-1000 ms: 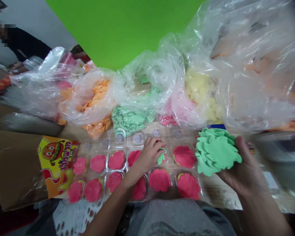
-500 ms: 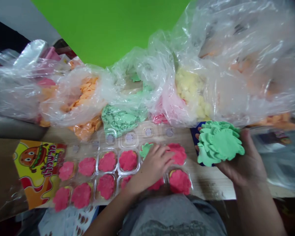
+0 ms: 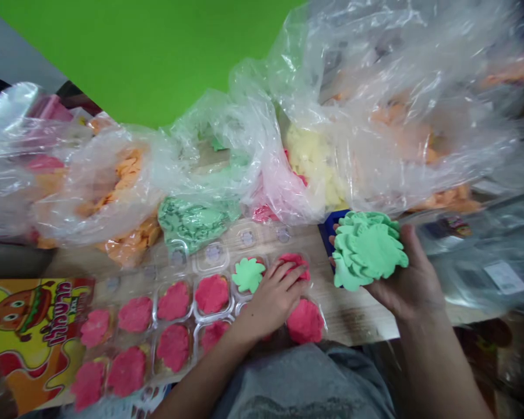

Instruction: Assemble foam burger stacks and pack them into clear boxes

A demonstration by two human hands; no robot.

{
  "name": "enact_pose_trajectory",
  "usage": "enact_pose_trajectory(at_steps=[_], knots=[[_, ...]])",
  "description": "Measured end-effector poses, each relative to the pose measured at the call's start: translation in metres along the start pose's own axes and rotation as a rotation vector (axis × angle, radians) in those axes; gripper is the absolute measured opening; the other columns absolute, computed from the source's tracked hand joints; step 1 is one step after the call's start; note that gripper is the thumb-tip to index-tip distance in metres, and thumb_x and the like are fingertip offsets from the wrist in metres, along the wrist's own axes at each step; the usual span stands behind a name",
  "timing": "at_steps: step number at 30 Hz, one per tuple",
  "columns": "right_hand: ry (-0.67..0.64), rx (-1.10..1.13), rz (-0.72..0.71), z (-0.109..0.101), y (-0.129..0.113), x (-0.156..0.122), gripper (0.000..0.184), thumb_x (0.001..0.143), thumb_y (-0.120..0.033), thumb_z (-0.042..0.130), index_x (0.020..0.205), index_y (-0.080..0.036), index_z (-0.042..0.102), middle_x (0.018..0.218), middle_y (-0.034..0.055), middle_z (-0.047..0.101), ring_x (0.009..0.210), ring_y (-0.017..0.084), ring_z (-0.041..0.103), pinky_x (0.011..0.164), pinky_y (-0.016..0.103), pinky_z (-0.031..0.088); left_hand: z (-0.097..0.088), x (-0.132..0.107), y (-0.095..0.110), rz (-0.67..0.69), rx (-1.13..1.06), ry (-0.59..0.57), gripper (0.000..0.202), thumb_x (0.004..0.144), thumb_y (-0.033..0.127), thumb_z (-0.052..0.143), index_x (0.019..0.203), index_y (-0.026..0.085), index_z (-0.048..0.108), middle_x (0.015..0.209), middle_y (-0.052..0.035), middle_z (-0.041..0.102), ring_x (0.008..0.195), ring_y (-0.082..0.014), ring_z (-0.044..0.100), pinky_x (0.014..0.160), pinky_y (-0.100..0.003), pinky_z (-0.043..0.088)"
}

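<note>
My right hand (image 3: pixel 406 285) is raised over the table's right side, wrapped from beneath around a stack of light green flower-shaped marshmallow pieces (image 3: pixel 373 250). Over the clear plastic tray (image 3: pixel 232 308) is my left hand (image 3: pixel 277 294), palm down, fingers loosely apart. Its fingertips reach onto a red flower-shaped piece (image 3: pixel 297 262) in the back row; nothing shows between them. Just left of that hand, one green flower piece (image 3: pixel 248 275) sits on a tray compartment. Other compartments hold red pieces, such as the one (image 3: pixel 304 321) at front right. My left hand and forearm hide some front-row compartments.
Clear bags along the back hold orange (image 3: pixel 128 174), green (image 3: pixel 196 218), pink and yellow pieces (image 3: pixel 312 157). A printed card with a burger (image 3: pixel 30 331) lies at the left. Behind my right hand is a dark blue object (image 3: pixel 327 233). Clear plastic packaging (image 3: pixel 484 267) lies at right.
My left hand has moved right off the green piece, which now shows whole, and onto the neighbouring red one. My right hand still holds the stack. The whole view has shifted.
</note>
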State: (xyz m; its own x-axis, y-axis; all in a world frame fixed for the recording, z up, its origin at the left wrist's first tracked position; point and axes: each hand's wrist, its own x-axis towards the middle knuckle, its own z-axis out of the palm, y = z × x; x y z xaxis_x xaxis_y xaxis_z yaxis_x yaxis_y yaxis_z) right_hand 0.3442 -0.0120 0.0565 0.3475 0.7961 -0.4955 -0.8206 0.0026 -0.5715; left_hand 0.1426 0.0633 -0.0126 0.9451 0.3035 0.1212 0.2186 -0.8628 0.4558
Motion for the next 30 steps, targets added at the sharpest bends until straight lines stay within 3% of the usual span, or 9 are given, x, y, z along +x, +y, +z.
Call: enact_pose_trajectory(at_steps=[4, 8, 13, 15, 17, 19, 22, 27, 30], knots=[[-0.056, 0.04, 0.043, 0.006, 0.005, 0.002, 0.051, 0.086, -0.061, 0.035, 0.101, -0.025, 0.067, 0.107, 0.007, 0.07, 0.103, 0.027, 0.063, 0.093, 0.049, 0.045, 0.005, -0.002, -0.002, 0.008, 0.039, -0.041, 0.045, 0.09, 0.037, 0.046, 0.131, 0.019, 0.044, 0.142, -0.0084, 0.043, 0.135, -0.0267, 0.03, 0.11, -0.051, 0.024], [-0.133, 0.058, 0.057, 0.012, 0.014, 0.002, 0.054, 0.086, -0.061, 0.034, 0.103, -0.022, 0.067, 0.103, 0.0088, 0.071, 0.102, 0.026, 0.064, 0.092, 0.046, 0.046, -0.007, -0.004, -0.001, -0.034, -0.019, -0.04, 0.044, 0.09, 0.04, 0.045, 0.129, 0.019, 0.046, 0.136, -0.0091, 0.05, 0.132, -0.0285, 0.035, 0.11, -0.057, 0.019], [-0.212, 0.106, 0.071, 0.026, 0.03, -0.004, 0.053, 0.084, -0.063, 0.038, 0.108, -0.024, 0.065, 0.103, 0.0058, 0.071, 0.104, 0.025, 0.063, 0.095, 0.044, 0.045, -0.057, 0.005, 0.018, -0.314, -0.216, 0.415, 0.029, 0.093, 0.022, 0.04, 0.119, 0.022, 0.052, 0.116, -0.0083, 0.06, 0.11, -0.0178, 0.053, 0.095, -0.037, 0.043], [-0.238, 0.13, 0.082, 0.034, 0.036, -0.006, 0.05, 0.085, -0.062, 0.04, 0.106, -0.025, 0.067, 0.102, 0.0044, 0.072, 0.105, 0.024, 0.062, 0.096, 0.043, 0.044, -0.073, 0.012, 0.029, -0.289, -0.148, 0.483, 0.031, 0.09, 0.025, 0.047, 0.12, 0.02, 0.051, 0.113, -0.0089, 0.057, 0.105, -0.0185, 0.053, 0.091, -0.033, 0.044], [-0.236, 0.135, 0.093, 0.041, 0.04, -0.008, 0.047, 0.084, -0.06, 0.043, 0.103, -0.026, 0.068, 0.1, 0.0032, 0.073, 0.106, 0.023, 0.062, 0.098, 0.04, 0.043, -0.081, 0.021, 0.038, -0.225, -0.036, 0.458, 0.039, 0.087, 0.029, 0.053, 0.124, 0.017, 0.048, 0.113, -0.0109, 0.054, 0.103, -0.0209, 0.052, 0.09, -0.035, 0.044], [-0.213, 0.13, 0.091, 0.045, 0.042, -0.009, 0.042, 0.083, -0.059, 0.048, 0.1, -0.026, 0.069, 0.098, 0.002, 0.073, 0.106, 0.022, 0.062, 0.098, 0.038, 0.043, -0.08, 0.027, 0.044, -0.217, 0.019, 0.424, 0.043, 0.086, 0.03, 0.056, 0.125, 0.015, 0.046, 0.114, -0.0122, 0.054, 0.102, -0.0227, 0.052, 0.089, -0.037, 0.043], [-0.179, 0.119, 0.086, 0.046, 0.045, -0.008, 0.039, 0.081, -0.057, 0.052, 0.098, -0.026, 0.07, 0.095, 0.0012, 0.074, 0.105, 0.021, 0.063, 0.099, 0.037, 0.043, -0.071, 0.031, 0.046, -0.253, -0.054, 0.427, 0.03, 0.085, 0.026, 0.058, 0.112, 0.017, 0.05, 0.112, -0.0108, 0.055, 0.105, -0.0222, 0.051, 0.09, -0.038, 0.043], [-0.19, 0.128, 0.155, 0.038, 0.049, -0.004, 0.043, 0.087, -0.056, 0.043, 0.098, -0.024, 0.07, 0.094, 0.0027, 0.074, 0.105, 0.021, 0.063, 0.098, 0.038, 0.044, -0.061, 0.03, 0.045, -0.255, -0.312, 0.501, 0.014, 0.083, 0.014, 0.058, 0.092, 0.022, 0.051, 0.1, -0.0027, 0.061, 0.099, -0.0164, 0.057, 0.087, -0.032, 0.045], [-0.184, 0.145, 0.175, 0.032, 0.048, -0.002, 0.045, 0.088, -0.056, 0.039, 0.101, -0.025, 0.069, 0.098, 0.0028, 0.074, 0.105, 0.022, 0.063, 0.098, 0.04, 0.043, -0.063, 0.031, 0.039, -0.411, -0.595, 0.627, 0.019, 0.081, 0.015, 0.06, 0.097, 0.025, 0.054, 0.09, 0.0011, 0.063, 0.087, -0.0131, 0.061, 0.078, -0.025, 0.048]])
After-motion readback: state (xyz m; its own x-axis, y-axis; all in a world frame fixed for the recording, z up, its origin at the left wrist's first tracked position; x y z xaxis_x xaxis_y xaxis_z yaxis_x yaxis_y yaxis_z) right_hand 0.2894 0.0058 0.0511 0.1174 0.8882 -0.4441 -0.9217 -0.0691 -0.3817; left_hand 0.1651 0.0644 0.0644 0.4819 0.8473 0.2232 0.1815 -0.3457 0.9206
